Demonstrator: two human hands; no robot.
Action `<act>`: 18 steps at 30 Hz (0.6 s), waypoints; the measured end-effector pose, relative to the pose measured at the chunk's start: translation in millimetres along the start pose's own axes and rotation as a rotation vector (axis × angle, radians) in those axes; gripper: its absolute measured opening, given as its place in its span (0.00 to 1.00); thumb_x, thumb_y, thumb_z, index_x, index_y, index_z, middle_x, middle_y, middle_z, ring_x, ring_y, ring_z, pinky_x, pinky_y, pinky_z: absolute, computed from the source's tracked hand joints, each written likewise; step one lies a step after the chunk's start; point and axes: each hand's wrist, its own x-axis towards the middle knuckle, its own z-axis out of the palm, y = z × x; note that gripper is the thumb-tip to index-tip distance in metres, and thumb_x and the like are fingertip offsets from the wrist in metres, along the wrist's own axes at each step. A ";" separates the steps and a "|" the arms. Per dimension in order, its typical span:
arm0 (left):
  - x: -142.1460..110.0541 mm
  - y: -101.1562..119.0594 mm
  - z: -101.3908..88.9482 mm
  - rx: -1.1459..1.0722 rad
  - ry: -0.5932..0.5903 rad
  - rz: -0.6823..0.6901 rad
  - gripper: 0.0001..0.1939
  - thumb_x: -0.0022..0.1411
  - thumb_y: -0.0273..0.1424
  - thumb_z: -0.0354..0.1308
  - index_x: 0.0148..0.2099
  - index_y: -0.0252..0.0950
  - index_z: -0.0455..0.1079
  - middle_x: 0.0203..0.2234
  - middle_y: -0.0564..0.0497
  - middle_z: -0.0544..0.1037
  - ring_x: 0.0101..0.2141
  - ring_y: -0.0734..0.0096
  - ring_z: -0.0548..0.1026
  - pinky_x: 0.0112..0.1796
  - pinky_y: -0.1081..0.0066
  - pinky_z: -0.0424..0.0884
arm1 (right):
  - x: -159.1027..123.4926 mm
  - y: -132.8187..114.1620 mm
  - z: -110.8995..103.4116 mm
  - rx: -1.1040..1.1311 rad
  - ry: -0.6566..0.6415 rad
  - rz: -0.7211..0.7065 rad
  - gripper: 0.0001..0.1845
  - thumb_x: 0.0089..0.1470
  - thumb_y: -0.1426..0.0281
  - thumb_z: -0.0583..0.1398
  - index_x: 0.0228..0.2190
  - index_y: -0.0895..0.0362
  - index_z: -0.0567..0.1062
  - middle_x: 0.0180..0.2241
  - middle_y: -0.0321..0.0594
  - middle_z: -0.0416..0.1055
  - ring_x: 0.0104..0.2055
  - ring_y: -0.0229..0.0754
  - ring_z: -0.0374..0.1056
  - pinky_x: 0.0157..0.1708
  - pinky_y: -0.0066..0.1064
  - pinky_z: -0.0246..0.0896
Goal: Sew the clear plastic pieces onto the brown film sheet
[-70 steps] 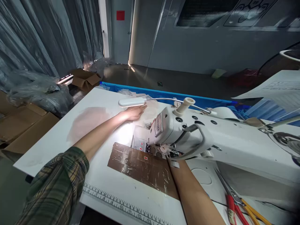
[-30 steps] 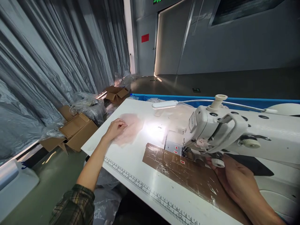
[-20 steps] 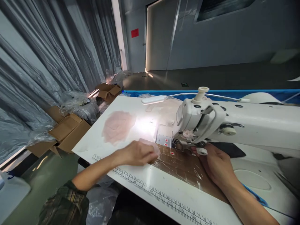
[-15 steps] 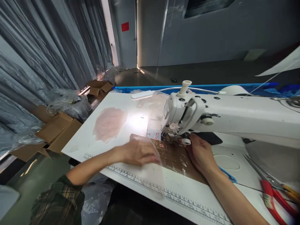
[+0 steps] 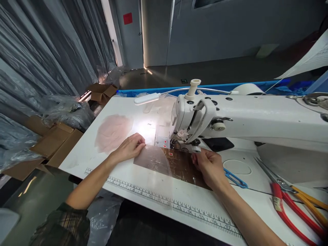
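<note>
My left hand (image 5: 130,147) pinches the far left corner of a sheer pale fabric piece (image 5: 153,159). The fabric lies partly over a brown plate (image 5: 183,165) and hangs toward the table's front edge. My right hand (image 5: 210,165) is closed beside the needle area of a white sewing machine (image 5: 184,118); its fingertips are partly hidden, and I cannot make out what they hold. A stack of sheer pink fabric pieces (image 5: 112,133) lies flat on the table, left of my left hand.
Red-handled scissors (image 5: 284,201), a yellow-handled tool (image 5: 309,201) and a blue clip-like tool (image 5: 235,178) lie at right. A lamp (image 5: 146,99) lights the table. A printed ruler (image 5: 153,197) lines the front edge. Cardboard boxes (image 5: 57,140) stand on the left.
My left hand has gone from a blurred sweep over the fabric to a pinch at its far left corner. The fabric is spread flatter. My right hand stays beside the needle area.
</note>
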 end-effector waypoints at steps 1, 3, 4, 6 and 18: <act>0.5 1.1 0.4 -0.059 0.022 -0.018 0.07 0.67 0.32 0.51 0.36 0.36 0.66 0.29 0.52 0.73 0.29 0.72 0.70 0.31 0.72 0.66 | -4.2 -0.5 1.0 -0.045 -0.067 -0.027 0.24 0.48 0.55 0.61 0.11 0.54 0.61 0.13 0.34 0.58 0.16 0.33 0.51 0.15 0.27 0.45; 0.5 5.4 3.6 -0.232 0.046 -0.059 0.08 0.67 0.35 0.52 0.37 0.36 0.66 0.26 0.53 0.73 0.27 0.74 0.70 0.29 0.73 0.66 | -13.8 -5.1 4.7 -0.115 -0.241 -0.054 0.25 0.50 0.54 0.60 0.12 0.55 0.64 0.15 0.34 0.61 0.17 0.33 0.53 0.16 0.27 0.50; -0.5 9.4 6.9 -0.336 0.044 -0.071 0.09 0.66 0.37 0.54 0.38 0.35 0.66 0.27 0.53 0.73 0.27 0.75 0.71 0.28 0.74 0.67 | -18.8 -8.9 7.0 -0.117 -0.343 -0.043 0.23 0.51 0.53 0.60 0.15 0.55 0.67 0.16 0.34 0.63 0.18 0.34 0.56 0.18 0.27 0.54; -4.6 21.7 16.2 -0.550 0.000 -0.070 0.13 0.63 0.40 0.59 0.40 0.35 0.66 0.30 0.51 0.75 0.29 0.75 0.74 0.29 0.75 0.70 | -28.1 -18.2 11.5 -0.049 -0.567 -0.031 0.16 0.50 0.54 0.62 0.27 0.55 0.75 0.24 0.36 0.71 0.25 0.37 0.66 0.26 0.29 0.65; -29.7 64.2 -32.4 -0.570 -0.038 -0.008 0.16 0.69 0.41 0.52 0.53 0.37 0.69 0.28 0.51 0.77 0.28 0.72 0.77 0.30 0.73 0.75 | -41.0 -37.9 3.1 0.171 -1.079 0.247 0.23 0.49 0.52 0.65 0.38 0.57 0.76 0.35 0.41 0.77 0.35 0.41 0.74 0.35 0.30 0.69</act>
